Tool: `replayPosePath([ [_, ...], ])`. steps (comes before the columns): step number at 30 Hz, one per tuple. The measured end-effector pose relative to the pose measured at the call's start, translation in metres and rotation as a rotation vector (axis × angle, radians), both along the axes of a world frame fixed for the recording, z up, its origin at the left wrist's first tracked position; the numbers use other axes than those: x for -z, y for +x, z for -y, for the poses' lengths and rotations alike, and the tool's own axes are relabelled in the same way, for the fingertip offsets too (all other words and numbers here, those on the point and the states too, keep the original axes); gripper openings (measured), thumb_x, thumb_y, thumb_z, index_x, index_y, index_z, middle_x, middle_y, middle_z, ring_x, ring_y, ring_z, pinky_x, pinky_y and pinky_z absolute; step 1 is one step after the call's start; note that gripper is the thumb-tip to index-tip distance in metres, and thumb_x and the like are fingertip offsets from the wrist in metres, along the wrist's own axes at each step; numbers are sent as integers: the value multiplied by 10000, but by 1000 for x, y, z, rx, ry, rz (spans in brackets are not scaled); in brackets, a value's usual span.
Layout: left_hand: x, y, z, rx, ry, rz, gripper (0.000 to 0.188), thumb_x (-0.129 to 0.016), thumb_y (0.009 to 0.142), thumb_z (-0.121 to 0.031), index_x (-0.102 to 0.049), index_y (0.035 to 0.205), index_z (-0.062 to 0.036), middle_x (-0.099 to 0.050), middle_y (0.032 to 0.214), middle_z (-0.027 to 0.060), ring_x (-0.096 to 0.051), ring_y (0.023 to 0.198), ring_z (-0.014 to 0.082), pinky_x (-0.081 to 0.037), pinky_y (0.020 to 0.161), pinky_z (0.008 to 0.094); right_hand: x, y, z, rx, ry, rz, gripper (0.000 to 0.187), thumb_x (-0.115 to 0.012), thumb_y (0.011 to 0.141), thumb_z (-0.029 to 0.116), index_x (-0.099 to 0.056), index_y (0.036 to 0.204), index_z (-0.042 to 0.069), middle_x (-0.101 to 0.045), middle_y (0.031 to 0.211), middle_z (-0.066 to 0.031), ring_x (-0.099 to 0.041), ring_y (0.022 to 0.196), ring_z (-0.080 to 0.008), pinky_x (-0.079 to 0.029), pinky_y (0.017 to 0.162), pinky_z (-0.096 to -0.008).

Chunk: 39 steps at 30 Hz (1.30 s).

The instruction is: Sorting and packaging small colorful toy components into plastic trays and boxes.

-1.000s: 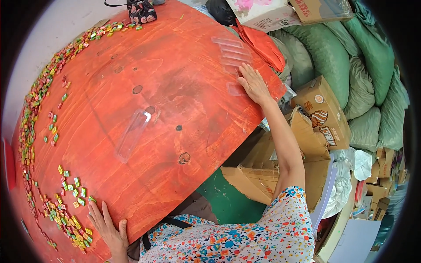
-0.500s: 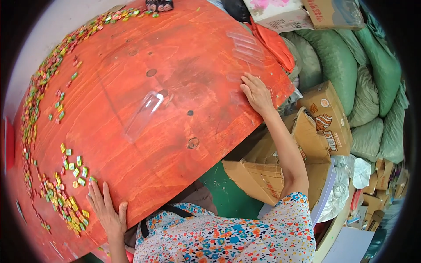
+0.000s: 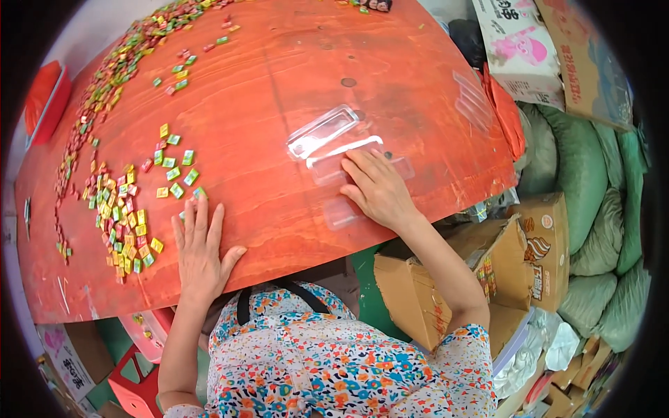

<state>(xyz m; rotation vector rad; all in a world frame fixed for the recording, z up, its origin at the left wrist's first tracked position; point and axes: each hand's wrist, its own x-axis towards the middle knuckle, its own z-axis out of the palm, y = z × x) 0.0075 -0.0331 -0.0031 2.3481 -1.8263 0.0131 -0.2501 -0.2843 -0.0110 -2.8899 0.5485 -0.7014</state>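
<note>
Dozens of wrapped pieces [image 3: 120, 221] at left, loose on red table [image 3: 244, 167]; beside them, left hand [image 3: 202, 252], fingers spread, palm down, holding nothing visible, likely for support; rightward, clear trays [image 3: 326, 166] around right hand [image 3: 378, 188], fingers lightly bent, perhaps to steady them; underside hidden, can't tell grip.

The left arm [image 3: 181, 352] extends forward, left grip [image 3: 203, 261] palm down, 4 fingers [image 3: 201, 219] parted and thumb [image 3: 232, 258] out sideways. The right arm [image 3: 446, 268] reaches forward and leftward, right grip [image 3: 378, 188] palm down, fingers bent slightly, underside hidden.
</note>
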Motion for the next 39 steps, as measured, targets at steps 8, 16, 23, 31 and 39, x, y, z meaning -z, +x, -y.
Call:
replayPosePath([
  [8, 3, -2, -2, 1, -44, -37, 789, -623, 850, -521, -395, 1467, -84, -233, 1596, 149, -153, 1491, 344, -96, 1192, 554, 6, 87, -23, 92, 17, 46, 441, -663, 901, 276, -586, 1226, -11, -560, 1311, -184, -545, 1184, -361, -411, 1042, -476],
  [16, -7, -13, 2, 120, -214, -129, 790, -686, 836, -429, -388, 1454, -36, -293, 1563, 175, -231, 1464, 370, -161, 1182, 550, -21, 67, 0, 244, 292, 64, 502, -504, 1005, 334, -503, 1365, -17, -477, 1431, -225, -456, 1318, -388, -357, 1102, -424],
  [23, 8, -56, 44, 158, -218, -399, 892, -632, 884, -479, -227, 1520, -4, -165, 1577, 267, -221, 1449, 427, -220, 1175, 522, -8, 30, -12, 356, 668, 233, 633, -393, 1044, 406, -259, 1516, 5, -438, 1439, -292, -403, 1360, -406, -311, 1117, -423],
  [31, 14, -60, 54, 170, -264, -344, 892, -624, 876, -511, -247, 1518, -20, -135, 1590, 256, -171, 1465, 428, -178, 1178, 545, -36, 52, -25, 331, 743, 167, 678, -368, 1045, 472, -285, 1503, -20, -377, 1507, -252, -353, 1417, -344, -290, 1138, -408],
  [39, 5, -51, 59, 130, -481, -299, 751, -746, 762, -419, -488, 1328, 2, -458, 1402, 234, -402, 1338, 383, -283, 1126, 535, -25, 122, 13, 197, 227, -190, 467, -444, 971, 195, -478, 1403, 19, -373, 1521, -190, -319, 1419, -344, -215, 1181, -444],
])
